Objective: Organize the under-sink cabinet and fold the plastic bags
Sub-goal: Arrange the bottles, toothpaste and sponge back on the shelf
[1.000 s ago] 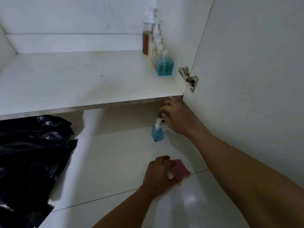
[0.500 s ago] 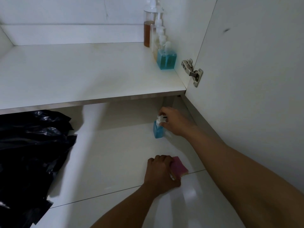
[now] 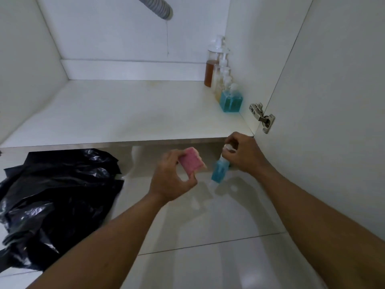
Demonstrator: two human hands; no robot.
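Head view looks down into an open white under-sink cabinet and onto the glossy pale tiled floor in front of it. Left hand grips a pink rectangular sponge between thumb and curled fingers, held in front of the cabinet's front edge. Right hand is closed around the white pump head of a small clear bottle of blue liquid; the bottle hangs tilted below the hand, base pointing down and to the left, and is motion-blurred. The two hands are near each other but apart, with sponge and bottle just beside one another. On the cabinet base, against the right wall, stands a row of pump bottles: a square bottle of blue liquid at the front, pale bottles behind it, and a tall bottle of amber liquid at the back. A crumpled heap of black plastic bags lies on the floor at the left. A grey corrugated drain hose hangs at the top. The white cabinet door stands open at the right on a metal hinge.
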